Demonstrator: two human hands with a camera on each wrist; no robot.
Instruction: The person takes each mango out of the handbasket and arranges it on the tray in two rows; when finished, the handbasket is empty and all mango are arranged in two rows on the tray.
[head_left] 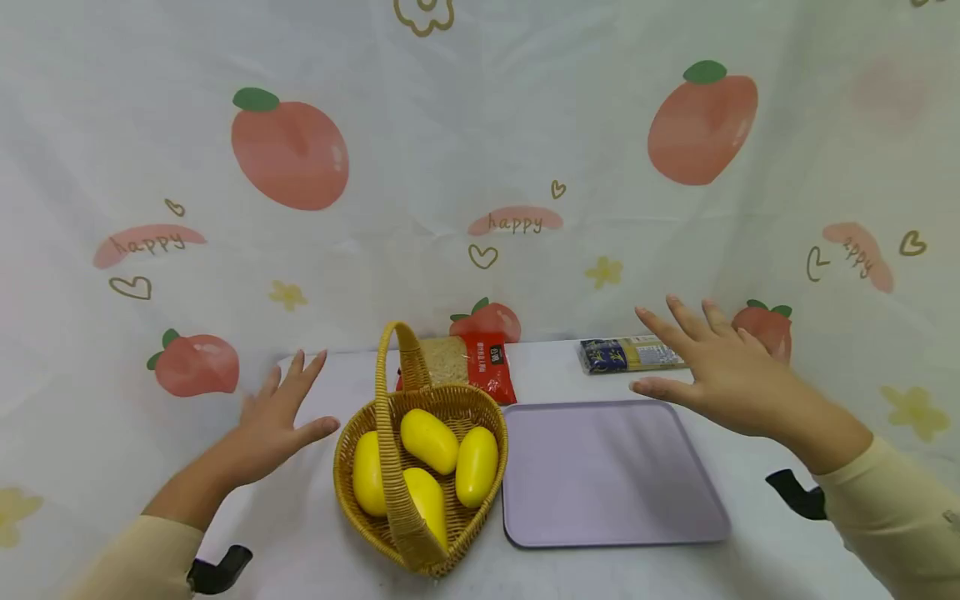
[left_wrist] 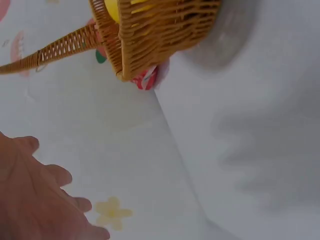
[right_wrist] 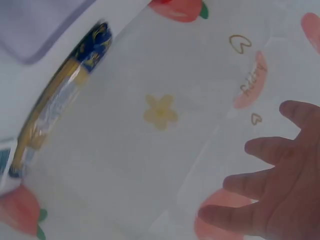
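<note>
My left hand (head_left: 273, 429) hovers left of a wicker basket (head_left: 456, 407), fingers spread and holding nothing. Several smooth yellow mangoes (head_left: 429, 442) lie inside the basket, whose tall arched handle crosses over them. To the basket's right is a flat lavender tray (head_left: 600, 475) with a low rim. Over the tray's far right side my right hand (head_left: 720, 379) is raised, its fingers fanned out and nothing in it. The left wrist view shows the basket's woven side (left_wrist: 165, 30) beyond the left fingers. In the right wrist view the right fingers (right_wrist: 270, 150) are straight.
Behind the basket lies a red and clear food bag (head_left: 491, 367), partly hidden by it. A blue and yellow packet (head_left: 633, 354) rests at the table's back edge behind the tray. A white cloth printed with peaches (head_left: 288, 158) hangs behind the white table.
</note>
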